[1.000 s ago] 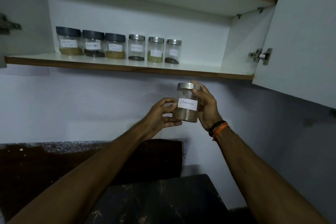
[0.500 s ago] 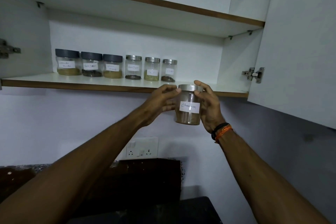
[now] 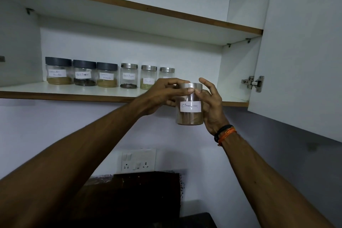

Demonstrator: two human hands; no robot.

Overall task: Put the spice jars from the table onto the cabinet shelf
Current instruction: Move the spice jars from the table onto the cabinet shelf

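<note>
Both hands grip one cinnamon jar [image 3: 189, 109]: the left hand [image 3: 162, 94] pinches its lid, the right hand [image 3: 211, 105] wraps its side, just below the shelf [image 3: 74, 90] edge. Six jars [image 3: 107, 77] already stand there; this one is not yet placed.

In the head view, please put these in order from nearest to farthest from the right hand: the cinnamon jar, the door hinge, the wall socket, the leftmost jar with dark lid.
1. Cinnamon jar: held in the right hand.
2. Door hinge: to the right, on the cabinet door.
3. Wall socket: below, to the left.
4. Leftmost dark-lidded jar: far left on the shelf.
</note>
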